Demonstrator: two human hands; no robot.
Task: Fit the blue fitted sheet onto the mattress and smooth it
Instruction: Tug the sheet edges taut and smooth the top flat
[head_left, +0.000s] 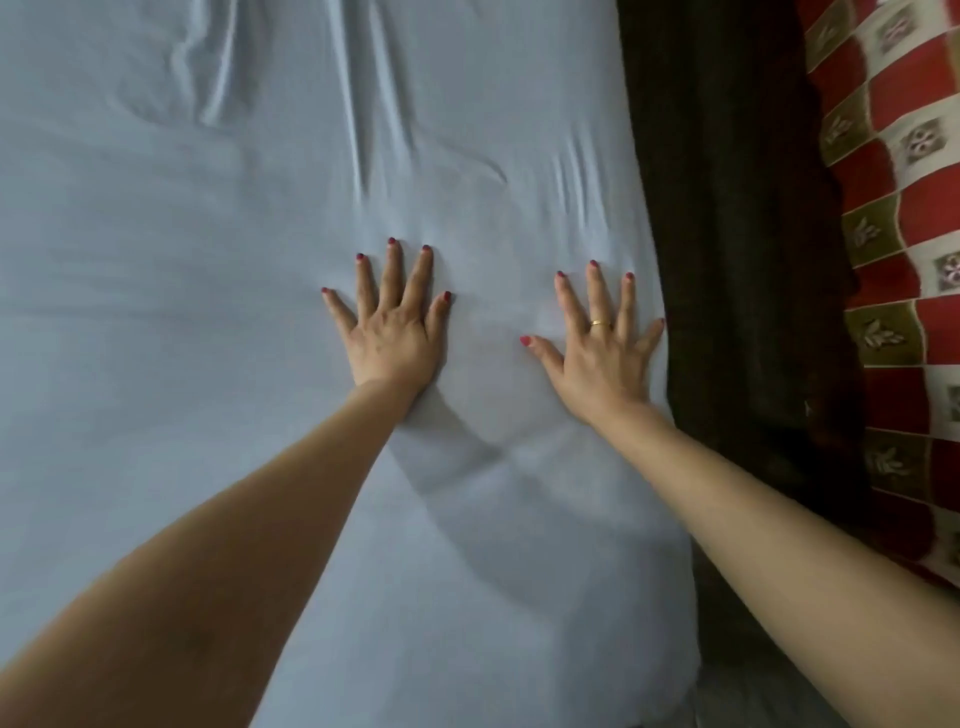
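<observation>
Hands, two, flat on the sheet (208, 312): left hand (390, 332) inward, right hand (602, 358) at its edge, grips released.

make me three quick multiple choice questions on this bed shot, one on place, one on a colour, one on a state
1. Which hand lies nearer the mattress edge beside the dark strip?
A. left hand
B. right hand
C. neither is on the bed

2. What colour are the painted fingernails?
A. red
B. green
C. white

3. How do the hands meet the pale blue fitted sheet?
A. gripping a bunched corner
B. hovering above it
C. pressed flat, fingers spread

Key:
1 B, the right hand, with a thin gold ring, sits by the edge; the left hand is further in.
2 A, every nail is red.
3 C, both palms lie flat on the pale blue fitted sheet.
</observation>
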